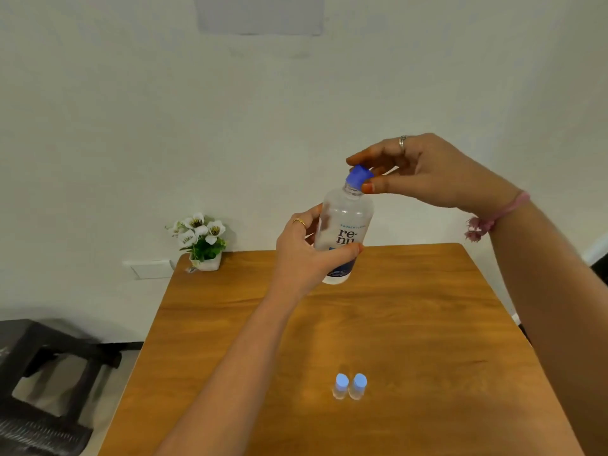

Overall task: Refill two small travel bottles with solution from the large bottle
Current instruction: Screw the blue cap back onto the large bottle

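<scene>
wooden table, white wall behind. large bottle held above far edge, left hand gripping body; right hand pinching blue cap. two capped travel bottles near front edge. step: uncapping; next, probably twist cap off, open travel bottles.

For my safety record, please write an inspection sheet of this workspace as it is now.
Surface: wooden table, bare wood around the items.
Job's things: large bottle held above the table, blue cap on; two small travel bottles upright side by side, capped.
Clutter: flower pot at the far left corner.
Grippers: left hand grips the large bottle; right hand pinches the cap.
Cables: nothing seen.
Surroundings: white wall; dark stool at left.
</scene>
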### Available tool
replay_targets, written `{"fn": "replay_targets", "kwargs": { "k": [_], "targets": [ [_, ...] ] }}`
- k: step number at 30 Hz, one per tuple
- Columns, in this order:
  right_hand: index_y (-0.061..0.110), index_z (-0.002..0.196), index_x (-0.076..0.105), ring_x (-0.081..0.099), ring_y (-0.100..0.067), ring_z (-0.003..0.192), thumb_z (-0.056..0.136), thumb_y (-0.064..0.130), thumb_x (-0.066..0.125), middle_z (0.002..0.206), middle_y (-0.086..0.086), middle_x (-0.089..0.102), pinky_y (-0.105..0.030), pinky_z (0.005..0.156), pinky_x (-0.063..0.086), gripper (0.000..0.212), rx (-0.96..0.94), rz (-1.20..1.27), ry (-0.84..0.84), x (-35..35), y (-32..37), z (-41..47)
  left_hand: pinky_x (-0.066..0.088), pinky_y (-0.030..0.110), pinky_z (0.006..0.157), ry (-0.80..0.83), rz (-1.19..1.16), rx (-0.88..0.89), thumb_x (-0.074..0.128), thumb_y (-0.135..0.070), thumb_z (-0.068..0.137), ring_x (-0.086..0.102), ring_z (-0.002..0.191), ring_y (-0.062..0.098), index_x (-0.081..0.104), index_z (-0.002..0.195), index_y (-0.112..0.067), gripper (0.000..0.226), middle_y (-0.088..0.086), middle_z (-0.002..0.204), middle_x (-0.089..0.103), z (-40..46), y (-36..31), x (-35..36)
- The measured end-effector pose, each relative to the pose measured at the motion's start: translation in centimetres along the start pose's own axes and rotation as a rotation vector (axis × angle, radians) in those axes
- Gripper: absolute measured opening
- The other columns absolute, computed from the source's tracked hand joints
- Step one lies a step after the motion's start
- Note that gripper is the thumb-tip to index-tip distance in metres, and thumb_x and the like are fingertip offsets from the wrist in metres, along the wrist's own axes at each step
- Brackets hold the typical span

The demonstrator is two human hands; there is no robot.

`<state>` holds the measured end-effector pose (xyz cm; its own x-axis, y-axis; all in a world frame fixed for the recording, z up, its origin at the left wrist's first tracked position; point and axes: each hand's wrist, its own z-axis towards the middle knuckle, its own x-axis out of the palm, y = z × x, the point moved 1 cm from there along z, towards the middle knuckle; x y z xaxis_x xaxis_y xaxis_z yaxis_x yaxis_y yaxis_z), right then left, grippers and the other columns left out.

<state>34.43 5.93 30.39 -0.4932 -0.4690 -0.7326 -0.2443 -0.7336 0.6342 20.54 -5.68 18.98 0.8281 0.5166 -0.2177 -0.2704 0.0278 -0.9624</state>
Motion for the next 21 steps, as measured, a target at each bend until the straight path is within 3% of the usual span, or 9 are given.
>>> {"fn": "replay_targets", "kwargs": {
  "k": [5,12,15,21],
  "targets": [
    [0.029,0.111,0.063,0.063,-0.004,0.093,0.079,0.025,0.069,0.104,0.008,0.066,-0.013,0.085,0.049,0.033,-0.037,-0.209,0.103,-0.9,3.0,1.0,0.049,0.012,0.071,0.021,-0.007,0.007,0.087,-0.026,0.064,0.061,0.101,0.007,0.057,0.117,-0.027,0.061,-0.001,0.116,0.062,-0.8,-1.1,-1.2],
    [0.021,0.107,0.069,0.066,0.002,0.084,0.072,0.029,0.077,0.092,0.011,0.069,-0.01,0.082,0.05,0.036,0.047,-0.256,0.11,0.0,4.0,1.6,0.048,0.01,0.063,-0.012,0.016,-0.006,0.087,-0.028,0.064,0.057,0.092,0.002,0.057,0.116,-0.029,0.06,-0.001,0.113,0.06,-1.8,-1.0,-1.5],
    [0.018,0.103,0.07,0.066,0.001,0.079,0.069,0.033,0.078,0.085,0.011,0.068,-0.014,0.077,0.052,0.038,0.086,-0.286,0.105,0.2,4.2,1.4,0.051,0.014,0.07,-0.012,0.046,0.003,0.087,-0.028,0.064,0.058,0.092,0.004,0.057,0.113,-0.028,0.057,0.0,0.111,0.059,-2.1,-0.7,-1.4],
    [0.02,0.103,0.068,0.066,-0.004,0.078,0.062,0.051,0.072,0.091,0.004,0.071,-0.015,0.072,0.052,0.051,0.093,-0.259,0.078,1.0,4.0,0.5,0.052,0.012,0.065,0.028,-0.024,-0.027,0.086,-0.027,0.065,0.061,0.095,0.005,0.057,0.118,-0.029,0.06,-0.003,0.113,0.063,-2.8,-0.1,-1.1]
  ]
}}
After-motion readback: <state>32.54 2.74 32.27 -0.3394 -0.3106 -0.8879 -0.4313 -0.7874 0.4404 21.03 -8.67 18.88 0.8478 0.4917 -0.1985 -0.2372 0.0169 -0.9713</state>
